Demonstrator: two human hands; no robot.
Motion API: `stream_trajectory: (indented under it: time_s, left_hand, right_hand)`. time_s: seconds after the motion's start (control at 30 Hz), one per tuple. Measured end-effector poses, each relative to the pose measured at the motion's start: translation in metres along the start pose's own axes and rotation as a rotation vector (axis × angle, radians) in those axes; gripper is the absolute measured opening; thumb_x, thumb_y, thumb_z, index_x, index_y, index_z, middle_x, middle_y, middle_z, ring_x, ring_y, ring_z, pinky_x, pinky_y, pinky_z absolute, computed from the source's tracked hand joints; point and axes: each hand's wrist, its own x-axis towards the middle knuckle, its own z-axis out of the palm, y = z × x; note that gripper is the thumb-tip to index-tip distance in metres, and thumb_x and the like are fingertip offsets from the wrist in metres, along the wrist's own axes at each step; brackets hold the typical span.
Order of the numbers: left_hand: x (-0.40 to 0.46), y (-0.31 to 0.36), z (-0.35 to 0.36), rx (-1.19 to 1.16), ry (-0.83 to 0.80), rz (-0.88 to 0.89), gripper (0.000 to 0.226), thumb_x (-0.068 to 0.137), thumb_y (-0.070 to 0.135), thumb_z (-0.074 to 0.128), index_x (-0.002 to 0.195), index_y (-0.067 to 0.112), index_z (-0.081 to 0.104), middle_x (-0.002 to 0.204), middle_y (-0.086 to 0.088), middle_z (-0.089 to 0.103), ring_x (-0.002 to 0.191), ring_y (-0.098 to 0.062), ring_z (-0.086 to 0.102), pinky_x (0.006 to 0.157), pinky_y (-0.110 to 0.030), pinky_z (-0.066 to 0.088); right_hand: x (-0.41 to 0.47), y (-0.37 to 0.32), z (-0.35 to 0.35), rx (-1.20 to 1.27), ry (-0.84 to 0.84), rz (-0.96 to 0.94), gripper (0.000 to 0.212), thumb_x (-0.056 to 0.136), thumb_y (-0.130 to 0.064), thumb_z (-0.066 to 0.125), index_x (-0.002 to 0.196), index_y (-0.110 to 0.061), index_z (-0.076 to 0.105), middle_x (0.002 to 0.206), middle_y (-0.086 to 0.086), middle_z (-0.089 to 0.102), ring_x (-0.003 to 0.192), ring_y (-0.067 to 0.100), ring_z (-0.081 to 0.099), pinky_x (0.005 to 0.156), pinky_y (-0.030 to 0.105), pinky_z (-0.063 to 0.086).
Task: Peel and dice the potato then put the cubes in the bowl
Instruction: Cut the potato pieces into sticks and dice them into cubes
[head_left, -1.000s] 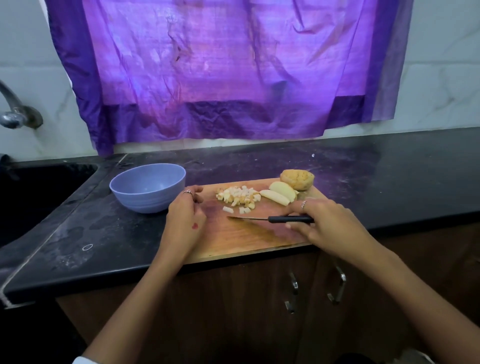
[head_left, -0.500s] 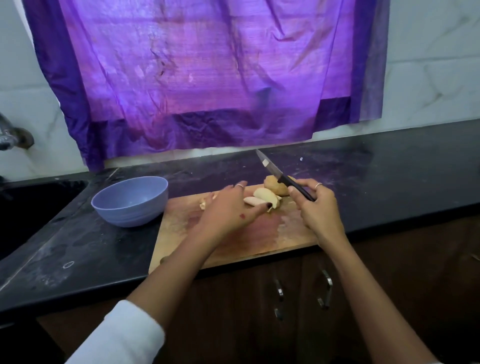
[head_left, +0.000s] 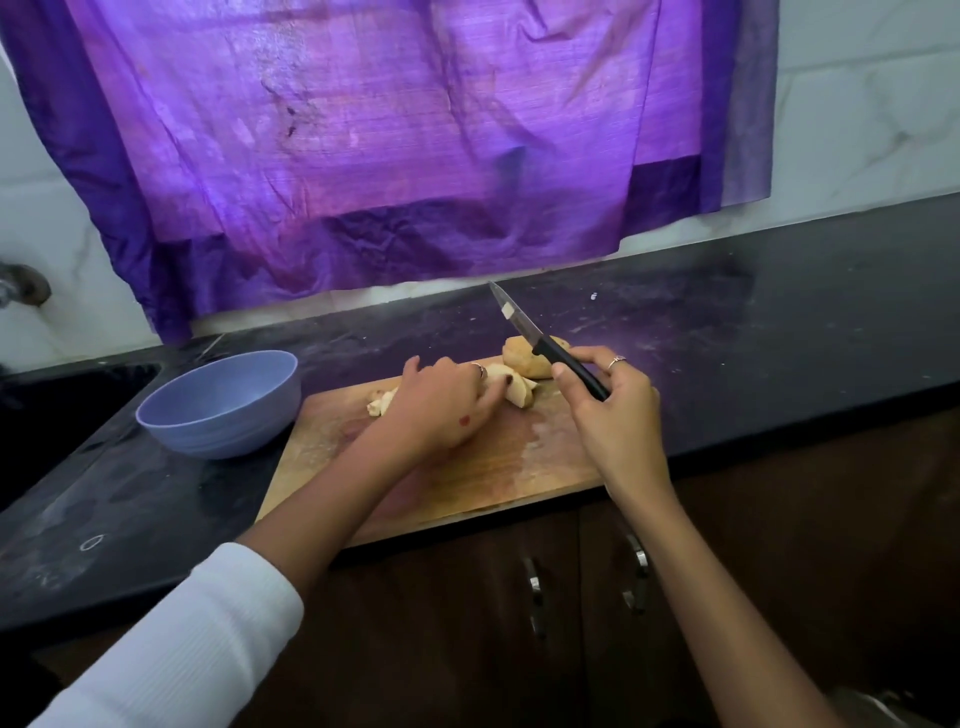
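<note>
Bowl (head_left: 221, 402) sits left of both hands. Left hand (head_left: 444, 408) lies over the cut cubes (head_left: 378, 405), its fingertips pinching peeled potato slices (head_left: 514, 389) — right hand (head_left: 605, 402), just beside, grips the knife (head_left: 550, 347) raised, tip up-left. Unpeeled potato chunk (head_left: 524, 358) lies behind the blade.

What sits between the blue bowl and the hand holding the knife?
In the head view, the left hand lies between the blue bowl and the right hand, resting on peeled potato pieces on the cutting board.
</note>
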Motion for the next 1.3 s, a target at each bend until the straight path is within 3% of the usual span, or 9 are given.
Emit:
stream_trajectory:
  time_s: [0.1,0.23,0.5,0.63,0.73,0.83,1.0,1.17,1.3]
  left_hand:
    - [0.003,-0.006,-0.005,-0.007,0.201,0.011,0.034,0.104,0.033,0.027,0.090,0.014,0.051,0.082,-0.007,0.064,0.085,-0.033,0.063,0.080,-0.039,0.042]
    - [0.007,-0.018,-0.010,-0.211,0.228,-0.166,0.034,0.102,0.037,0.034,0.102,0.011,0.057,0.095,-0.011,0.069,0.087,-0.035,0.065,0.077,-0.045,0.051]
    - [-0.009,-0.021,-0.010,-0.098,-0.122,0.048,0.059,0.084,0.063,0.054,0.130,0.026,0.055,0.120,0.002,0.065,0.107,-0.020,0.061,0.088,-0.040,0.051]
    - [-0.001,-0.022,-0.015,-0.104,-0.287,-0.005,0.057,0.087,0.056,0.057,0.132,0.020,0.055,0.113,-0.004,0.066,0.103,-0.024,0.061,0.089,-0.042,0.051]
    - [0.001,-0.019,-0.014,-0.127,-0.235,0.002,0.031,0.094,0.034,0.048,0.097,0.010,0.067,0.080,-0.004,0.064,0.078,-0.026,0.060,0.075,-0.039,0.052]
    - [0.000,-0.009,-0.016,-0.067,-0.197,-0.012,0.016,0.092,0.026,0.049,0.087,0.012,0.055,0.068,0.003,0.047,0.063,-0.018,0.048,0.056,-0.031,0.039]
    - [-0.002,0.003,-0.013,0.008,-0.045,-0.097,0.022,0.094,0.019,0.044,0.108,0.009,0.058,0.101,-0.010,0.060,0.086,-0.030,0.058,0.066,-0.035,0.038]
    - [-0.014,-0.012,-0.015,-0.206,0.080,-0.234,0.032,0.087,0.009,0.047,0.117,0.009,0.058,0.099,-0.013,0.064,0.092,-0.036,0.061,0.072,-0.040,0.049]
    - [-0.049,-0.030,-0.024,-0.235,0.155,-0.299,0.041,0.089,0.012,0.044,0.129,0.017,0.056,0.103,-0.014,0.068,0.095,-0.034,0.062,0.071,-0.033,0.043]
  right_hand:
    - [0.000,0.001,0.002,0.010,0.013,-0.005,0.015,0.089,-0.018,0.066,0.104,-0.019,0.068,0.090,-0.009,0.067,0.088,0.006,0.063,0.065,0.000,0.041]
    - [-0.001,0.000,0.003,-0.032,-0.009,-0.029,0.015,0.089,-0.017,0.066,0.103,-0.020,0.068,0.089,-0.010,0.066,0.089,0.008,0.063,0.069,0.004,0.042]
    - [-0.004,-0.003,0.003,-0.122,-0.058,-0.035,0.018,0.090,-0.022,0.065,0.108,-0.018,0.068,0.089,-0.010,0.062,0.090,0.008,0.059,0.072,0.016,0.044]
    - [-0.004,-0.003,0.004,-0.164,-0.078,-0.028,0.021,0.091,-0.023,0.065,0.110,-0.017,0.067,0.091,-0.007,0.062,0.087,0.007,0.057,0.061,0.000,0.037]
    - [-0.004,-0.002,0.005,-0.171,-0.079,-0.020,0.024,0.090,-0.024,0.065,0.113,-0.015,0.067,0.095,-0.005,0.065,0.090,0.009,0.059,0.063,0.003,0.038]
    - [-0.004,-0.002,0.005,-0.184,-0.096,-0.027,0.023,0.090,-0.023,0.065,0.112,-0.016,0.067,0.096,-0.003,0.067,0.090,0.009,0.060,0.063,0.005,0.040]
    - [-0.005,-0.002,0.005,-0.201,-0.102,-0.055,0.018,0.090,-0.022,0.066,0.107,-0.018,0.068,0.088,-0.005,0.066,0.082,0.007,0.059,0.060,0.003,0.040]
    - [-0.004,-0.002,0.006,-0.257,-0.116,-0.040,0.025,0.090,-0.024,0.064,0.115,-0.018,0.066,0.095,-0.001,0.067,0.089,0.012,0.060,0.066,0.016,0.045]
    - [-0.010,-0.007,0.014,-0.511,-0.148,-0.186,0.032,0.094,-0.028,0.057,0.126,-0.031,0.060,0.102,-0.004,0.064,0.093,0.014,0.058,0.070,0.023,0.036]
